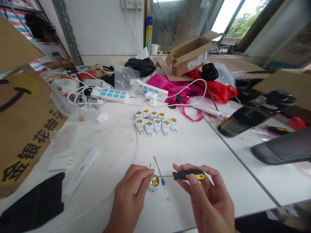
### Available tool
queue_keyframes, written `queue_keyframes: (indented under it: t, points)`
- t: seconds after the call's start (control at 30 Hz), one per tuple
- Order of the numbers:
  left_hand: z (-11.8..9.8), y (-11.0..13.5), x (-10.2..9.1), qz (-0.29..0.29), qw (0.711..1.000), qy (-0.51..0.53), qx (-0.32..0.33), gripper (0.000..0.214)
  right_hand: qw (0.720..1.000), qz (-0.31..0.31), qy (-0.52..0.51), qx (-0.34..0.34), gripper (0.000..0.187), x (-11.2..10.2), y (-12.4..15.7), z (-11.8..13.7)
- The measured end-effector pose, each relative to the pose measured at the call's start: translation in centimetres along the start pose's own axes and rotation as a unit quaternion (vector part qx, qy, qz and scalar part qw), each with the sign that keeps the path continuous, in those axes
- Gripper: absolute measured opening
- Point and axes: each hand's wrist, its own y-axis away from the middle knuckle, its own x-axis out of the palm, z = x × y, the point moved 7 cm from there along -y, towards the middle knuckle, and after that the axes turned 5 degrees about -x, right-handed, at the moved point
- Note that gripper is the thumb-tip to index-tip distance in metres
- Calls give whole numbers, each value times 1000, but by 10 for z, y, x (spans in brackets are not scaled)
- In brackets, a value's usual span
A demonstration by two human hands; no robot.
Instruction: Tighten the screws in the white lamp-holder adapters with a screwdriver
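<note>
Lamp-socket adapter (154,183) sits on the white table (102,181), brass socket up, prongs pointing away. L hand (128,194) has fingers curled in at the adapter's top edge; can't tell if they're gripping it or just steadying. R hand (206,194) has fingers closed round the yellow-and-black screwdriver (189,175), thin shaft (160,176) running across to the socket. Tester pen (165,191) lies just beside, w/ two rows of matching adapters (155,123) further on, then white power strips (109,95) and white cables (77,94) — pink bag (167,85), open cardboard box (191,55) beyond.
</note>
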Motion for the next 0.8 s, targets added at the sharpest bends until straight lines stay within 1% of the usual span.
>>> queue_keyframes:
  t: [0.1, 0.17, 0.27, 0.37, 0.5, 0.6, 0.67, 0.8]
  points:
    - [9, 3, -7, -2, 1000, 2, -3, 25, 1000, -25, 3, 12, 34, 2, 2, 1]
    - [13, 4, -9, -4, 1000, 9, -8, 25, 1000, -28, 11, 4, 33, 1, 2, 2]
    - [19, 6, -11, -14, 999, 30, -26, 21, 999, -14, 27, -19, 34, 0, -1, 3]
    - [22, 6, -12, -24, 997, 52, -43, 20, 999, -9, 44, -27, 34, 1, -3, 2]
    - [24, 6, -16, -35, 994, 81, -64, 18, 998, 0, 48, -43, 35, 6, -2, 4]
    - [26, 5, -19, -48, 990, 113, -77, 15, 997, 2, 58, -56, 34, 9, -2, 9]
    - [29, 5, -20, -50, 986, 129, -96, 13, 995, 1, 70, -68, 33, 9, -3, 13]
    - [35, 6, -20, -50, 978, 149, -139, 14, 988, -8, 100, -117, 34, 6, -8, 28]
